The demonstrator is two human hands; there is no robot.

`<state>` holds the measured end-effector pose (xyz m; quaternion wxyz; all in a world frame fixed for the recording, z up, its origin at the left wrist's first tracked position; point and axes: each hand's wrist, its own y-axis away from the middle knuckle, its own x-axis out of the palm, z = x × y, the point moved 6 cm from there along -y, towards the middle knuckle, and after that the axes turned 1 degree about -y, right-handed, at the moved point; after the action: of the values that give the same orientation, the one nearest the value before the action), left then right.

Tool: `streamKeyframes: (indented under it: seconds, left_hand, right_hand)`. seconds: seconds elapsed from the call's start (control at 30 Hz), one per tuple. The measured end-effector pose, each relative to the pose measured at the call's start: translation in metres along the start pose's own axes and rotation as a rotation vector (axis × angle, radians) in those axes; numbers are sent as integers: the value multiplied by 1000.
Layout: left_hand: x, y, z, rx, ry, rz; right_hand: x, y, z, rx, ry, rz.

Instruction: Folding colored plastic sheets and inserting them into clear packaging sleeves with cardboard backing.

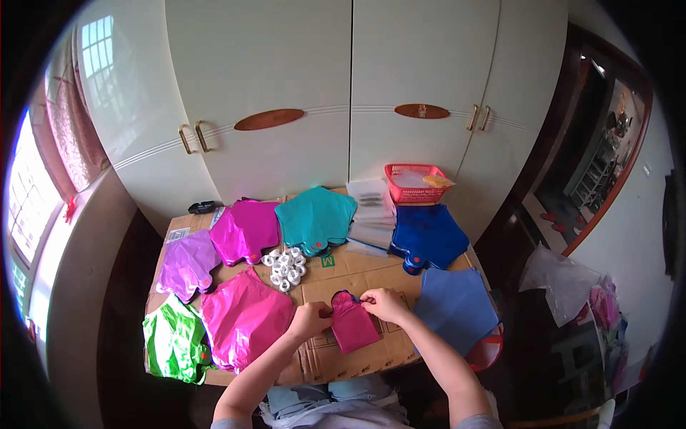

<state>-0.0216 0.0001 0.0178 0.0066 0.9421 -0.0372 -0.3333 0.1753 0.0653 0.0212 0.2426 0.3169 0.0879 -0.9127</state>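
1. While bent over a cardboard sheet [343, 275] laid flat as a tabletop, pinching a folded pink foil bag [353, 325] at its upper end with both hands.
2. Left hand [309, 319]: closed at the bag's upper left edge, fingers pressed together on the foil (thumb hidden, so exact grip hard to tell).
3. Right hand [384, 304]: curled over the bag's top right corner, fingertips pinching the dark-edged rim.
4. Bag itself: lying on the cardboard near the front edge, between the two forearms, lower end pointing toward the body, slightly tilted.
5. Just left of it, a bigger pink pile [243, 322] of flat foil pieces, touching a green pile [174, 342] at the far left corner.
6. Behind those, a lilac pile [187, 263] and a magenta pile [244, 230], side by side.
7. Cluster of small white rings [286, 268] in the middle of the cardboard, just behind the left hand, near the magenta pile.
8. Teal pile [316, 219] at the back centre, beside a stack of clear packets [371, 214].
9. Dark blue pile [427, 239] at right, with a paler blue sheet [455, 307] in front of it, near the right forearm.
10. Red basket [414, 184] at the back, against white cupboard doors [343, 93].
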Motion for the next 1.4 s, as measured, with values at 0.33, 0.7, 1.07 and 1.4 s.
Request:
streamKeyframes:
  seconds: [0.33, 0.7, 1.07, 1.4]
  left_hand:
    - [-5, -6, -10, -59, -72, 19]
    - [22, 37, -53, 648, -727, -90]
    - [24, 37, -56, 633, -677, -99]
    - [27, 43, -49, 727, -761, -37]
  right_hand:
    - [-1, -3, 4, -139, 18, -37]
    - [5, -1, 7, -470, 192, -105]
    - [15, 22, 26, -488, 357, -296]
    - [21, 30, 36, -554, 492, -336]
